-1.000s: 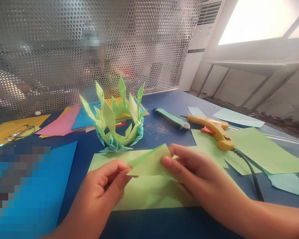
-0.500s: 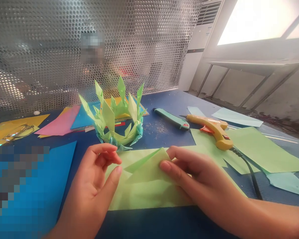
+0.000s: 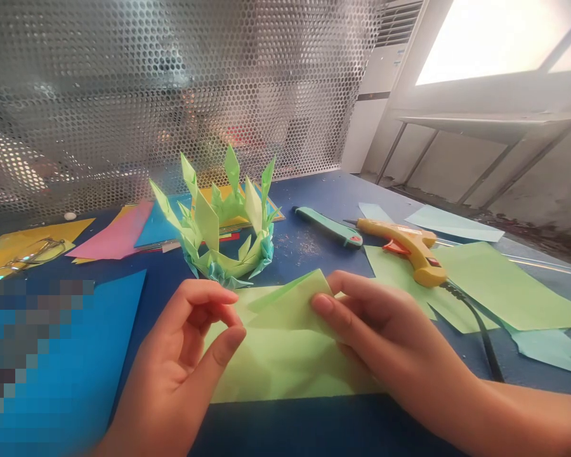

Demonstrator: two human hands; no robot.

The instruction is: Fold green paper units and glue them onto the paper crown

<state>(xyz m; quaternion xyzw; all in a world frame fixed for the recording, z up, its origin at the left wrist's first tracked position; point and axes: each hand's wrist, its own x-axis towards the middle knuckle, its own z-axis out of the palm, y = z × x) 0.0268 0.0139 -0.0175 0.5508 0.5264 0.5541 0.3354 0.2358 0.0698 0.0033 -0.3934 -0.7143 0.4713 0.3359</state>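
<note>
My right hand (image 3: 390, 324) pinches a small folded piece of light green paper (image 3: 285, 308) between thumb and fingers, its layers parted along the upper edge. Just left of that piece is my left hand (image 3: 185, 349), fingers curled and thumb held apart from the index finger, with nothing seen between them. Beneath both hands lies a larger light green sheet (image 3: 285, 374) on the blue table. Behind them stands a crown of folded paper (image 3: 207, 219), with green pointed tips and bluish folded pieces around its base.
A yellow glue gun (image 3: 416, 254) with a black cord lies at right on green sheets (image 3: 509, 285). Beside it is a teal utility knife (image 3: 330, 227). Blue paper (image 3: 124, 343), pink paper (image 3: 114, 235) and glasses (image 3: 33, 254) are at left. A perforated metal panel (image 3: 266, 82) rises behind.
My right hand has raised the folded green paper slightly and shifted it right. My left hand has also moved a little to the right. The crown and tools stay put.
</note>
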